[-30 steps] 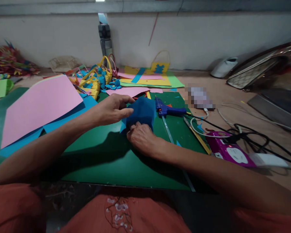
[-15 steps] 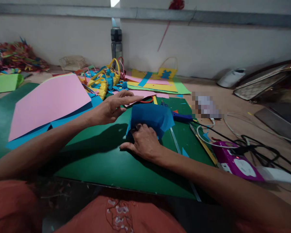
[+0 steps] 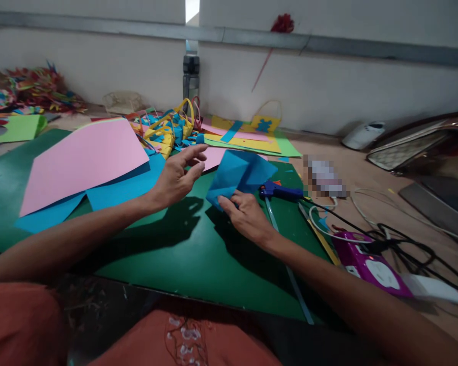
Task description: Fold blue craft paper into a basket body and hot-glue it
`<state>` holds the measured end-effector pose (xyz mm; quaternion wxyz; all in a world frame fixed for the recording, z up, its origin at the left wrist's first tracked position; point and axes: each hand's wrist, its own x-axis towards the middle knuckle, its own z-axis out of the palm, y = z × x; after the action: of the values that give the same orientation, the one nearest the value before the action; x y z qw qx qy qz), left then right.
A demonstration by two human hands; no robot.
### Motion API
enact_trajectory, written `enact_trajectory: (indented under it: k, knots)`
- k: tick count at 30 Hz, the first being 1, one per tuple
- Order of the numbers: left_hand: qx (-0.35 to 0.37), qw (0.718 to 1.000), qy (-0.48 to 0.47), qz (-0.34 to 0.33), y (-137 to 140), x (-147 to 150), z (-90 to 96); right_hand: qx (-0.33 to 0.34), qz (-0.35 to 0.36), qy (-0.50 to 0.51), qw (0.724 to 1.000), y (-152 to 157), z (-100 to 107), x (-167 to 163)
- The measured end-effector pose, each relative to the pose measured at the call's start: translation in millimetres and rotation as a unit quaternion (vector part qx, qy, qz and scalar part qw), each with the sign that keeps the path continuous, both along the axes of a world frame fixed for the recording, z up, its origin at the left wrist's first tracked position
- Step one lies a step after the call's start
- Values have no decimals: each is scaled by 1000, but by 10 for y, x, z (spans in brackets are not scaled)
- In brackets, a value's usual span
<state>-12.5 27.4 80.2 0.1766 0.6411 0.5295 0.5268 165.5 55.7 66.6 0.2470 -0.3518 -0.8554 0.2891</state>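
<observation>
Between thumb and fingers, my right hand (image 3: 246,213) grips the lower edge of a folded piece of blue paper (image 3: 236,175), which is raised and tilted above the green board (image 3: 168,269). To its left, my left hand (image 3: 181,175) hovers with curved fingers apart and nothing in them. Left of that hand lies a large pink sheet (image 3: 86,162) on top of blue sheets (image 3: 125,190). A dark blue glue gun (image 3: 282,191) rests just right of the folded paper. A smaller pink sheet (image 3: 211,157) lies partly hidden behind the paper.
Yellow and blue paper baskets (image 3: 168,132) are heaped at the back, near a bottle (image 3: 191,76). On the right are a purple power strip (image 3: 370,264) with tangled black cables (image 3: 408,241), a blurred-out phone-like object (image 3: 326,177), a yellow cutter-like strip (image 3: 320,236) and a white device (image 3: 364,135).
My right hand has lifted the blue paper off the board and turned it, thumb now on its near side. My left hand has drawn slightly away, its fingers more curved.
</observation>
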Motion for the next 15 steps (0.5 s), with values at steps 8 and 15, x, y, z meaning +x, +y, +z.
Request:
enact_trajectory:
  k: [8, 15]
  knots:
    - [-100, 990, -3, -100, -218, 288, -408, -164, -59, 166, 971, -23, -4, 168]
    - [-3, 992, 58, -115, -146, 313, -471, -229, -52, 233, 944, -53, -46, 174]
